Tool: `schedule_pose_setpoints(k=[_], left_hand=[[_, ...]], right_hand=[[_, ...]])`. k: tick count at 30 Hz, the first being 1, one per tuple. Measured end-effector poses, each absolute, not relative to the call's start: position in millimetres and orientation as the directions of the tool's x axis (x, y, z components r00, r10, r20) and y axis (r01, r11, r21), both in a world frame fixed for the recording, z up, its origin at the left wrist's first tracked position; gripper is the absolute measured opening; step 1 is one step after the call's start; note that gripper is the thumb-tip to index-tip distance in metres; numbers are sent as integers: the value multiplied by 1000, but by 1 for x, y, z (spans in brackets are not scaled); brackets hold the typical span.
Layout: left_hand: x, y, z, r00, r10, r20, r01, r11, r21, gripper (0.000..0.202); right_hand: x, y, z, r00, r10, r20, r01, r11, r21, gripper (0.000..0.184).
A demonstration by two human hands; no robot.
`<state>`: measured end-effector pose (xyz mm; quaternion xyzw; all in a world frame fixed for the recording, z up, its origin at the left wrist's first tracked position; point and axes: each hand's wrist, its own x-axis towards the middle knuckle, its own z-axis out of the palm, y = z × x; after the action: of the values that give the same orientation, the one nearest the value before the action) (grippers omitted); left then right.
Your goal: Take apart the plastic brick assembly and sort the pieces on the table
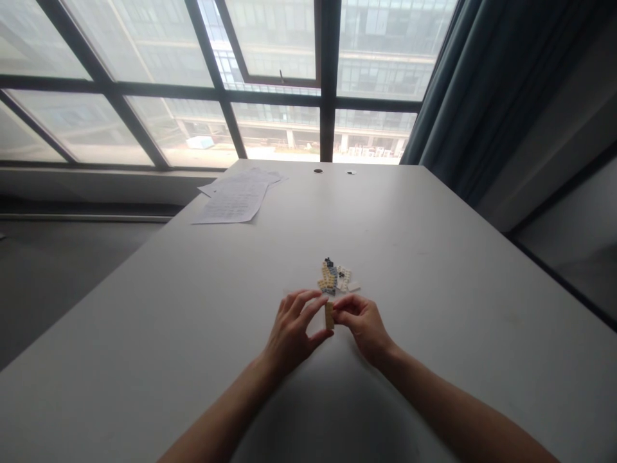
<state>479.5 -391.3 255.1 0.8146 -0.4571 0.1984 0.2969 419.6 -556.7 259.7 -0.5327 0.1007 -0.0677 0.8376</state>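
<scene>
Between my two hands is a small tan block of toy building bricks (pixel 329 316), held upright just above or on the table. My left hand (pixel 295 325) grips it by its ends, thumb at the near end and fingertips at the far end. My right hand (pixel 364 323) pinches its right side with thumb and forefinger; whether a smaller piece is in that pinch is hidden. Just beyond my fingers lies a pile of loose toy bricks (pixel 328 275) in yellow, blue-grey and black. White bricks (pixel 344 278) and a flat white piece (pixel 354 286) lie at its right.
The white table (pixel 409 251) stretches away to a large window (pixel 279 128). Printed paper sheets (pixel 234 198) lie at the far left of the tabletop. Two round cable holes (pixel 318 171) sit near the far edge. A dark curtain (pixel 463 96) hangs at the right.
</scene>
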Motion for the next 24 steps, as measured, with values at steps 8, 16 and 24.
schedule_pose_setpoints(k=[8,16,24], left_hand=[[487,-385,263,618,-638,459,-786,-501,362,42],[497,-360,254,719,-684,119,-672,-641,372,47],[496,-357,253,703,-704,101,-684,-630,368,52]], right_hand=[[420,-566,259,972,-231,-38,12,214,-977,13],[431,-591,259,952,-304,37,3,-112,-994,19],[446,-602,260,935,-232,267,80,-596,-799,16]])
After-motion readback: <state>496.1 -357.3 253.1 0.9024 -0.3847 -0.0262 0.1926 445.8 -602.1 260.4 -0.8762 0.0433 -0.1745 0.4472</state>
